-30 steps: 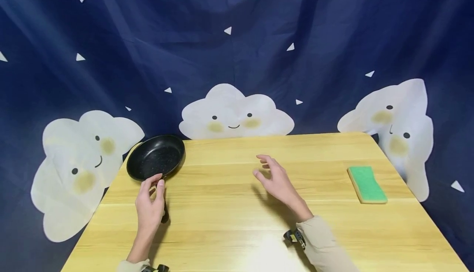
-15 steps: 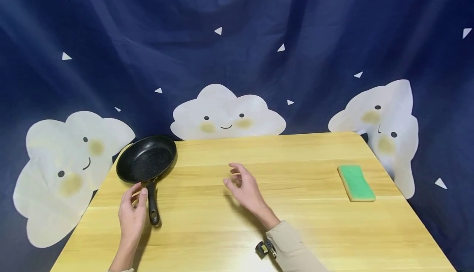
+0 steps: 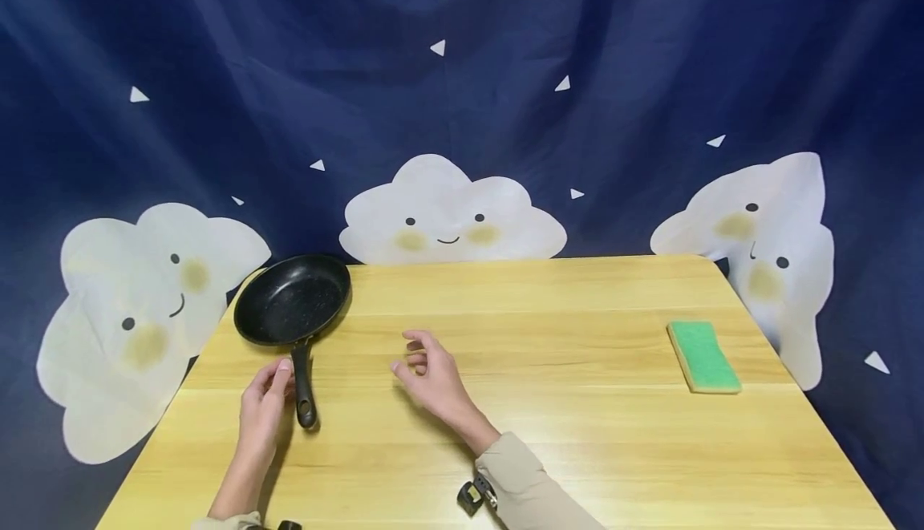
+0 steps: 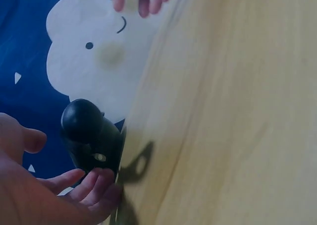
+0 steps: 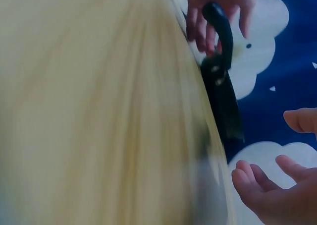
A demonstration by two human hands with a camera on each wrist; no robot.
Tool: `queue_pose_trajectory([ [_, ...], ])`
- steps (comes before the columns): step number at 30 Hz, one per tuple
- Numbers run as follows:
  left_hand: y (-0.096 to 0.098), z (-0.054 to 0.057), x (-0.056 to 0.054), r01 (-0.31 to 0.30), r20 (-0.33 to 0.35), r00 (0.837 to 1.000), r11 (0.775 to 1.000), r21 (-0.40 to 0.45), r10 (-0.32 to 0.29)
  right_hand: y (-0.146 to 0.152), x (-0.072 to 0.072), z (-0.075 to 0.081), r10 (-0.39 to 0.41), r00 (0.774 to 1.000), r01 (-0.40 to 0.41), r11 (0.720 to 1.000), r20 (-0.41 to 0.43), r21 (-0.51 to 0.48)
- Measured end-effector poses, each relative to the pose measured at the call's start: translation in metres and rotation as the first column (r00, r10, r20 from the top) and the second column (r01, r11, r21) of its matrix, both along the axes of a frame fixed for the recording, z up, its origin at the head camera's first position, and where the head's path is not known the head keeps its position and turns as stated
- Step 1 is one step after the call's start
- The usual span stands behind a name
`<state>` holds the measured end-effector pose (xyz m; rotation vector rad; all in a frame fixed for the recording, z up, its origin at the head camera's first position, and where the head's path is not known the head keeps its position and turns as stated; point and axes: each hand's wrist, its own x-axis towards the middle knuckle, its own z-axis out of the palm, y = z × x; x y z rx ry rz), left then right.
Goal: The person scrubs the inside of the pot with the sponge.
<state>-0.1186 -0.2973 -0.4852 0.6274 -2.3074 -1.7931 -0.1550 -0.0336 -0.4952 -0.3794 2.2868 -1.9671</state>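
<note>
A black frying pan sits at the table's back left corner, its handle pointing toward the front. Just left of the handle is my left hand, thumb and fingers spread apart. In the left wrist view, this hand has its fingers beside the pan; whether they touch it I cannot tell. My right hand hovers to the right of the pan, fingers loosely bent and holding nothing. From the right wrist, the pan handle appears in front of the left hand's extended fingers.
A green-topped sponge lies toward the right side of the wooden table. Behind the table hangs a dark blue curtain with white clouds on it.
My right hand has moved left, closer to the pan. My left hand has shifted from over the handle to its left side. Pan and sponge stay in place on the table; the head view shifts slightly.
</note>
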Motion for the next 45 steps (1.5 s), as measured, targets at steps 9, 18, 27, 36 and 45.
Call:
queue_pose_trajectory([
  [9, -0.008, 0.002, -0.001, 0.111, 0.006, 0.992, 0.920, 0.375, -0.122, -0.040, 0.011, -0.006, 0.074, 0.985, -0.064, 0.996, 0.158, -0.067],
  [18, -0.015, 0.000, -0.003, 0.125, -0.057, 0.992, 0.769, 0.627, -0.114, -0.065, 0.020, -0.001, 0.123, 0.956, -0.080, 0.983, 0.267, -0.166],
  [27, -0.015, -0.003, -0.008, 0.099, -0.056, 0.995, 0.704, 0.703, -0.084, -0.087, 0.023, 0.000, 0.172, 0.921, -0.076, 0.959, 0.349, -0.273],
  [36, -0.020, -0.003, -0.008, 0.119, -0.068, 0.992, 0.661, 0.741, -0.102, -0.105, 0.026, 0.001, 0.219, 0.874, -0.020, 0.908, 0.434, -0.419],
  [45, -0.025, -0.003, -0.014, 0.165, -0.070, 0.983, 0.645, 0.746, -0.171, -0.111, 0.021, 0.002, 0.202, 0.873, -0.012, 0.919, 0.444, -0.394],
])
